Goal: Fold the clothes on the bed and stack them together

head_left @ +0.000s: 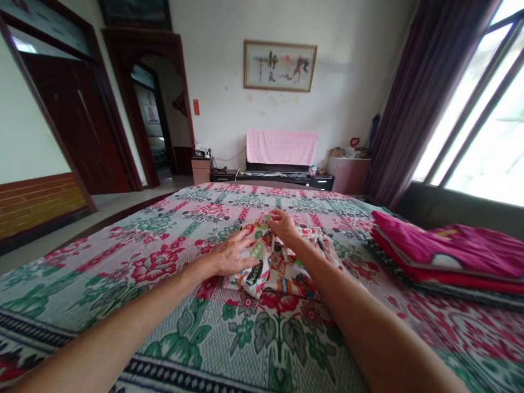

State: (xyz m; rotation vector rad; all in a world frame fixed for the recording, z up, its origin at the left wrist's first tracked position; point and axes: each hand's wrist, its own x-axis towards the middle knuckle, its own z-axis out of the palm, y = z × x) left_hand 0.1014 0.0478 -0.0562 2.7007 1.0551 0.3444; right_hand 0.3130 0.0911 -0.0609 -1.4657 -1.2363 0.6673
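A small white garment point(282, 270) with colourful cartoon prints lies partly folded on the flowered bedspread point(172, 305). Its exact kind cannot be made out. My left hand point(234, 255) rests flat on the garment's left side, fingers spread. At the far edge, my right hand point(284, 226) pinches the cloth between thumb and fingers, and my right forearm covers part of the garment's right side.
To the right on the bed is a stack of folded clothes point(446, 251), magenta on top with red and black below. Beyond the bed's far edge stands a low black cabinet point(270, 179) with a pink cloth point(282, 146) above it. Dark curtains point(405, 98) hang beside the window.
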